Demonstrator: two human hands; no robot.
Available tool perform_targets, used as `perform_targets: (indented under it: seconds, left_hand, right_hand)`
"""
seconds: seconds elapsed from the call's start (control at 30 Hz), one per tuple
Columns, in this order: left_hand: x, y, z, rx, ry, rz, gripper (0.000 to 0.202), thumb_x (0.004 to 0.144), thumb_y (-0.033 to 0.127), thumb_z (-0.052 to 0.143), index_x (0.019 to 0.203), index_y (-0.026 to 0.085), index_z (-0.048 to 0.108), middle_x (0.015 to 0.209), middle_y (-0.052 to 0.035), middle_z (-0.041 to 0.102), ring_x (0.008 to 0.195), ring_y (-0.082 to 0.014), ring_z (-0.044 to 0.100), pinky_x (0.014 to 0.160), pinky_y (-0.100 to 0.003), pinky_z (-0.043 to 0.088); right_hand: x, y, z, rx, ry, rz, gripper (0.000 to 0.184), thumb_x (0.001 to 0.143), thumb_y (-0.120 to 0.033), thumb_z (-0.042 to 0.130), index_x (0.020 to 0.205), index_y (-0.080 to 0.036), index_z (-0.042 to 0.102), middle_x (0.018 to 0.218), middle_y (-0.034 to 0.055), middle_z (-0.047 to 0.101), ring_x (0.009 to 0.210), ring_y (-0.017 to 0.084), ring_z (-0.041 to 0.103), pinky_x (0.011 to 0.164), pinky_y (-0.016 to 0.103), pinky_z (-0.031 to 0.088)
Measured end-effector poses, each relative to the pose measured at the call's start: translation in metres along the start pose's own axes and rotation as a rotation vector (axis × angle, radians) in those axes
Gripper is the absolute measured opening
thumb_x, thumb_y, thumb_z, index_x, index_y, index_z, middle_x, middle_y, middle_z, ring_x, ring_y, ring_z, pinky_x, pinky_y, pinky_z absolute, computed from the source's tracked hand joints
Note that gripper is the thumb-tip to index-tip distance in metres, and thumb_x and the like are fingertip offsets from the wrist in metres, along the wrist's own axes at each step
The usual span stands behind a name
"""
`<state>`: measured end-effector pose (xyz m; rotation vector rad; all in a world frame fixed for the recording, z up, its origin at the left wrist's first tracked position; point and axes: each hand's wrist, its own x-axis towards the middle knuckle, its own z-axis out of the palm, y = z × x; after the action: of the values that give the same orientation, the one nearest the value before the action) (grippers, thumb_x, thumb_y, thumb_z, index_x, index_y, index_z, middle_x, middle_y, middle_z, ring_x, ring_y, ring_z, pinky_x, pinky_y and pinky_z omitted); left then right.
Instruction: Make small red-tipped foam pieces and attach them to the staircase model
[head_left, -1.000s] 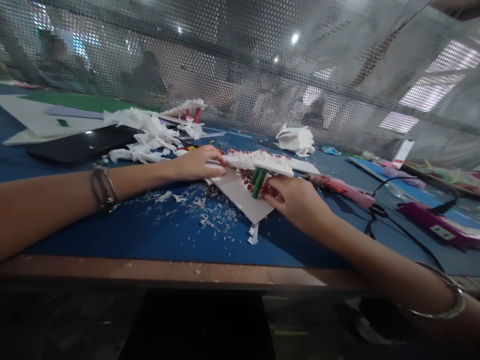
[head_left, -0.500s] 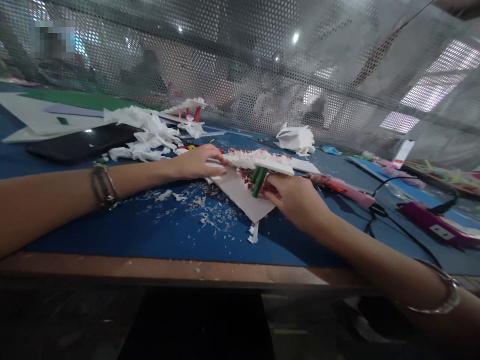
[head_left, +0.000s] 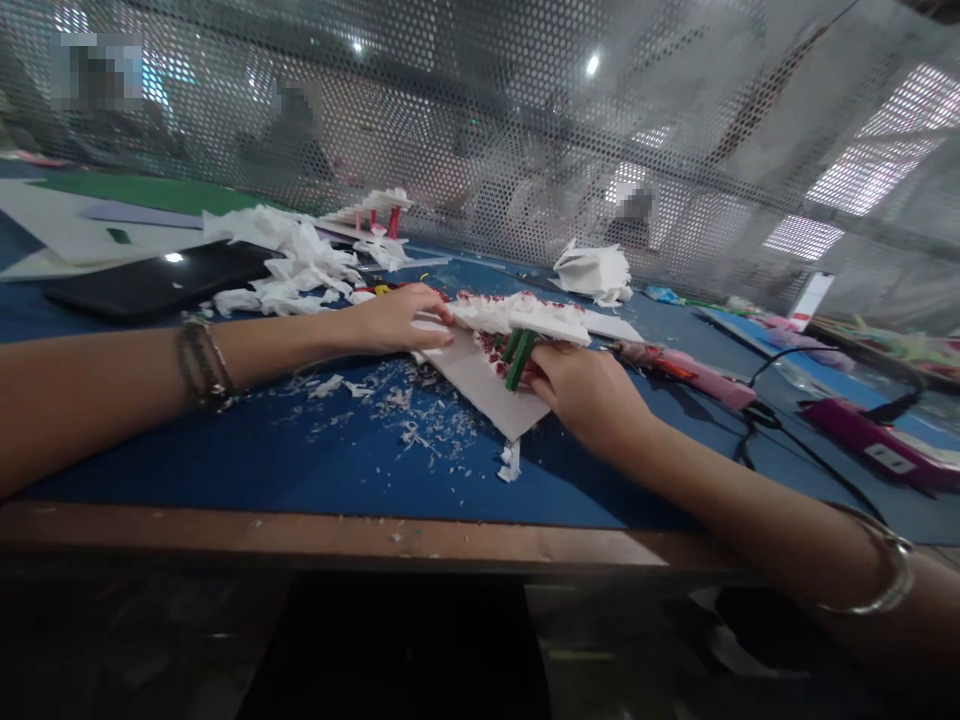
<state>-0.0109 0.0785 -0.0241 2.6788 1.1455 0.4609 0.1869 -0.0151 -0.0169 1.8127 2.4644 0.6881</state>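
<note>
A small craft model (head_left: 521,318) stands on the blue table, with a white textured top raised on green posts (head_left: 520,360) above a white base board (head_left: 487,393). Red bits cover part of the base under the top. My left hand (head_left: 405,318) grips the model's left edge, thumb low and fingers curled over. From the right, my right hand (head_left: 589,390) reaches in beside the green posts with its fingers bent together. Its fingertips are partly hidden beneath the top, so what they pinch cannot be made out.
White shreds (head_left: 409,430) litter the table before the model. Crumpled white paper (head_left: 289,260) and a black phone-like slab (head_left: 161,280) lie left. A pink glue gun (head_left: 697,378) and purple power strip (head_left: 874,440) with cables sit right. Another small model (head_left: 375,212) stands behind.
Both hands keep nearly the same place on the model. The whole view has shifted slightly; my right fingers have barely moved by the green posts.
</note>
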Motion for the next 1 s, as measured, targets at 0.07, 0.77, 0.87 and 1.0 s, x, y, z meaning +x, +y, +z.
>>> perform_targets:
  seconds: [0.07, 0.77, 0.87, 1.0]
  left_hand:
    - [0.0001, -0.0004, 0.0005, -0.004, 0.0, 0.006, 0.047, 0.069, 0.042, 0.039, 0.099, 0.009, 0.055, 0.108, -0.0119, 0.049, 0.105, -0.0243, 0.043, 0.09, -0.032, 0.03]
    - [0.0005, 0.0006, -0.0001, -0.031, -0.013, 0.016, 0.043, 0.071, 0.039, 0.041, 0.099, 0.01, 0.054, 0.107, -0.0119, 0.049, 0.105, -0.0241, 0.043, 0.09, -0.034, 0.031]
    - [0.0008, 0.0001, 0.0007, -0.018, 0.005, 0.036, 0.043, 0.071, 0.039, 0.041, 0.098, 0.01, 0.055, 0.105, -0.0118, 0.05, 0.102, -0.0242, 0.045, 0.089, -0.034, 0.032]
    - [0.0002, 0.0012, 0.0007, -0.004, 0.007, 0.036, 0.044, 0.07, 0.04, 0.04, 0.098, 0.01, 0.055, 0.104, -0.0116, 0.051, 0.099, -0.0241, 0.047, 0.086, -0.033, 0.033]
  right_hand:
    - [-0.0005, 0.0006, 0.0004, 0.013, 0.003, -0.006, 0.018, 0.079, -0.016, 0.043, 0.09, -0.013, 0.057, 0.083, 0.0111, 0.062, 0.069, 0.02, 0.058, 0.052, 0.026, 0.033]
    - [-0.0039, 0.0055, -0.0018, 0.133, 0.054, -0.088, 0.017, 0.079, -0.015, 0.044, 0.083, -0.015, 0.06, 0.08, 0.0069, 0.064, 0.073, 0.016, 0.058, 0.055, 0.024, 0.035]
    - [-0.0045, 0.0052, 0.0, 0.076, 0.058, -0.098, 0.016, 0.079, -0.014, 0.045, 0.086, -0.016, 0.059, 0.083, 0.0062, 0.065, 0.074, 0.017, 0.059, 0.054, 0.023, 0.034]
    - [-0.0054, 0.0032, 0.0001, 0.008, 0.053, -0.075, 0.017, 0.079, -0.016, 0.045, 0.087, -0.018, 0.059, 0.085, 0.0056, 0.065, 0.073, 0.017, 0.059, 0.05, 0.023, 0.031]
